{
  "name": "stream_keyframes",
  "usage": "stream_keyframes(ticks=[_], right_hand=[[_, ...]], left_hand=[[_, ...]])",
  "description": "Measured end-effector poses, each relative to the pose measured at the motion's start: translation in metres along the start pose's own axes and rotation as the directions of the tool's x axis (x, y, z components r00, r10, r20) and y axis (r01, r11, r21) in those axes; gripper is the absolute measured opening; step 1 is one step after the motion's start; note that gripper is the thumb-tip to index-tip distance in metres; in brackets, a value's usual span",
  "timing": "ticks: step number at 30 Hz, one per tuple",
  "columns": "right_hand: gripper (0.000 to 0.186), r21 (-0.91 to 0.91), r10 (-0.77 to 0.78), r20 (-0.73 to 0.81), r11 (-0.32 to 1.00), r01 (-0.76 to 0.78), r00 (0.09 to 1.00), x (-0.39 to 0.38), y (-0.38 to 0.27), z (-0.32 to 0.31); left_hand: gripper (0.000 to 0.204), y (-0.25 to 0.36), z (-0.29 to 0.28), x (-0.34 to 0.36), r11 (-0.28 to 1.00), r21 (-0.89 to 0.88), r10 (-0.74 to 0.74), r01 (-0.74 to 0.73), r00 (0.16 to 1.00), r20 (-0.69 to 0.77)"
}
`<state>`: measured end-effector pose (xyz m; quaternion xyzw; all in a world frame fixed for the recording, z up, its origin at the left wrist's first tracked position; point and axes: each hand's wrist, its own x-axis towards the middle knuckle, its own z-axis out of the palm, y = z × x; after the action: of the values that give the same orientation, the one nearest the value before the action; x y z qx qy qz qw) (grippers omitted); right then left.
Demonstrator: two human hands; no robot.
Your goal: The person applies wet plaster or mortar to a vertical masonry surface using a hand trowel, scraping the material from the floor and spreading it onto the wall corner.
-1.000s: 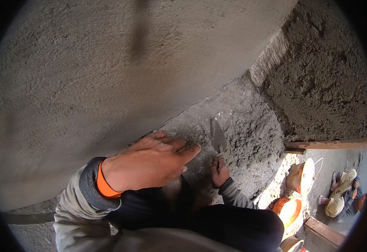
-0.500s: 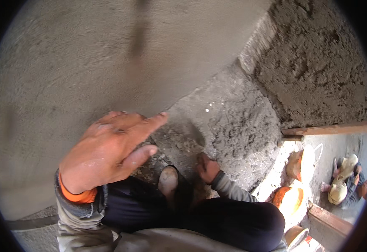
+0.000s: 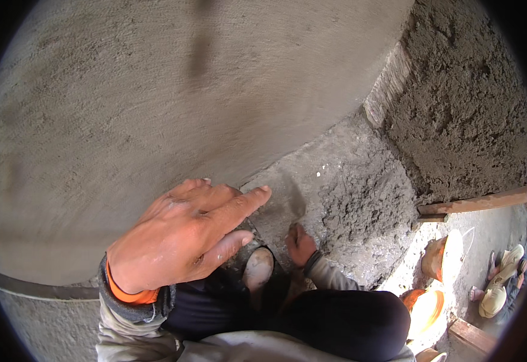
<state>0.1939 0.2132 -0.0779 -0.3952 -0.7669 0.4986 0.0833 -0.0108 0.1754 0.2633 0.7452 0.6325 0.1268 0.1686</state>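
Observation:
My left hand (image 3: 185, 235) hovers beside the lower part of the grey plastered wall (image 3: 155, 114). Its index finger is stretched out, its thumb stands apart, and nothing shows in it. Lower and to the right, my right hand (image 3: 300, 246) is closed around the handle of a trowel (image 3: 296, 202). The handle is mostly hidden by my fingers, and the blade looks blurred against the grey floor. A spread of wet mortar (image 3: 369, 202) lies on the ground to the right of the blade.
Rough, dark plaster (image 3: 462, 108) covers the wall at the upper right, with a wooden board (image 3: 474, 203) along its edge. Orange buckets (image 3: 435, 259) stand at the right. Beyond them another person (image 3: 501, 289) is low to the ground. My shoe (image 3: 258, 268) is between the hands.
The view has shifted, so the wall and floor sit further right and lower. Both hands appear further right too; the trowel stays in my right hand.

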Motion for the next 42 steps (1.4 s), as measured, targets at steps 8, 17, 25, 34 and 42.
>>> stream_keyframes(ticks=[8,17,25,34,42], right_hand=[[0.042,-0.181,-0.148,0.342,0.959,0.219,0.928,0.007,0.000,0.023],[0.040,-0.358,0.060,0.357,0.930,0.077,0.932,0.035,0.002,0.005],[0.040,0.031,-0.106,0.222,0.994,0.102,0.969,-0.017,0.025,-0.026],[0.048,-0.200,-0.194,0.531,0.918,0.344,0.825,-0.064,0.069,-0.008],[0.033,-0.166,0.190,0.161,0.973,-0.164,0.968,-0.019,0.038,-0.033]], left_hand=[[0.045,0.005,0.003,0.010,0.997,0.000,0.078,-0.078,0.996,-0.053],[0.044,0.012,0.003,0.019,0.998,0.008,0.058,-0.058,0.998,0.011],[0.045,-0.002,0.013,0.017,0.995,0.054,0.087,-0.084,0.995,-0.051],[0.045,0.004,-0.004,-0.020,1.000,0.002,0.007,-0.007,1.000,-0.008],[0.045,0.015,-0.010,0.001,0.999,-0.011,0.048,-0.047,0.997,0.060]])
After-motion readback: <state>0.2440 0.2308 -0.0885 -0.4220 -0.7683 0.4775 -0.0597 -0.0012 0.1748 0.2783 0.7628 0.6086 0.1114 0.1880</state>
